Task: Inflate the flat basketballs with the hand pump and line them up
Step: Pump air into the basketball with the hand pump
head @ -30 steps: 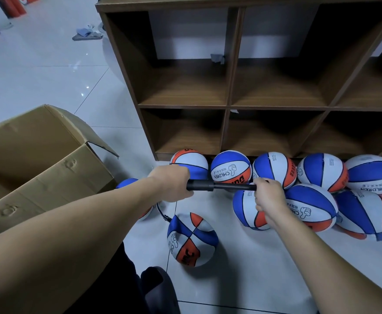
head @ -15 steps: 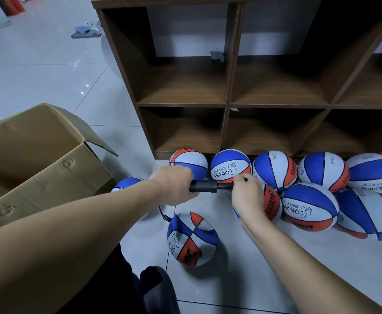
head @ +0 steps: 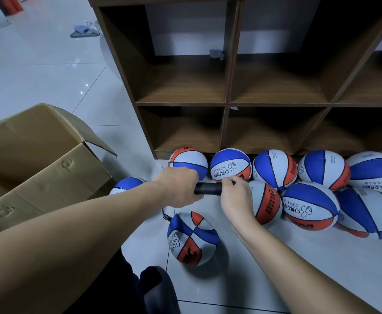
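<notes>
Two hands are seen on a black pump (head: 208, 189), which is held level above the tiled floor (head: 265, 268). The left hand (head: 176, 189) is wrapped round the pump's barrel, fingers curled tight together over it. The right hand (head: 236, 198) is closed round the pump's other end, fingers curled and pressed together; what lies inside that grip is hidden. The two hands are just beside each other, with only a short length of barrel showing between them.

A soft, dented ball (head: 192, 239) is noted on the floor directly below the left fingers. A thin dark hose (head: 166, 215) is seen between that hand and the ball; its join with the ball cannot be made out. Beyond the fingers, a row of round balls (head: 274, 171) is lined along the foot of a brown shelf unit (head: 228, 103), with further balls (head: 310, 206) in front of it, to the right of the right fingers. One more ball (head: 127, 184) is partly hidden behind the left forearm, beside an open cardboard box (head: 42, 159).
</notes>
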Demonstrator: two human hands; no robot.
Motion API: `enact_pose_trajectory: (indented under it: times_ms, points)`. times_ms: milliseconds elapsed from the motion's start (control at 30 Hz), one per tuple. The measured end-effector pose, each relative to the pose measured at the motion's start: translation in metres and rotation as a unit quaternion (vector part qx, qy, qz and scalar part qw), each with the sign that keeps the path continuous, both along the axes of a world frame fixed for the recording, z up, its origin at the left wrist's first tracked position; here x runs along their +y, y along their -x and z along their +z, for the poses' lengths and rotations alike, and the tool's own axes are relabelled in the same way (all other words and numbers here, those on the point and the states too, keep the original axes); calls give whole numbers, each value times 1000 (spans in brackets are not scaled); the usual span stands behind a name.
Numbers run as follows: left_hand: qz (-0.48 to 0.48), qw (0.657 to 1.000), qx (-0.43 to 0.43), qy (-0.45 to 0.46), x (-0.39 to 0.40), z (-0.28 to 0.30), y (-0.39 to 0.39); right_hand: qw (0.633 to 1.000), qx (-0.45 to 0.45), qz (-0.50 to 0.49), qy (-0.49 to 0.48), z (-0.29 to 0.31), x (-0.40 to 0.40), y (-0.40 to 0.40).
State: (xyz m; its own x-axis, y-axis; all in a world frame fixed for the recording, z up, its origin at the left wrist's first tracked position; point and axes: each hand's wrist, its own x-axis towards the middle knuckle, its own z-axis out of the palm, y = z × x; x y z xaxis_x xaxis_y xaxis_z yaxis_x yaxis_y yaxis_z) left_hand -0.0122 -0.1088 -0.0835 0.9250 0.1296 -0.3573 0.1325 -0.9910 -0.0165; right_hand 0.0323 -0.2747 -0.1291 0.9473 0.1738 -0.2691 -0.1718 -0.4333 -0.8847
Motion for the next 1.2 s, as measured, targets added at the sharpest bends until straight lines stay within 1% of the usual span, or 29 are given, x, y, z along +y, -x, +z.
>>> enact_pose_trajectory:
  times_ms: [133,233,367,467,567,667,733,833,900,1200]
  points:
    - [4,1000,-6,15,2,0,-2,999,-13,50,12,4,-7,-12]
    - [8,1000,1,22,5,-2,-3,998,-15,58,26,6,-16,-22]
    - [20,1000,20,-1,23,-3,-2,999,44,-4,15,3,-44,-44]
    - [28,999,30,13,30,-4,-1,995,78,-55,-20,2,-63,-58]
    - [18,1000,22,11,21,-4,-2,991,79,-103,-36,3,-63,-60]
    - [9,1000,7,-14,19,-2,-3,987,76,-140,-10,4,-50,-49]
    - [10,1000,1,-21,20,-2,-3,986,64,-152,-10,6,-40,-40]
    - [16,1000,-3,-23,18,-5,0,989,21,-146,18,8,-28,-30]
    - [16,1000,-6,-23,16,-6,2,990,8,-138,20,7,-22,-22]
    - [-12,1000,-7,-25,8,-5,4,994,28,-102,-27,-3,-8,-1]
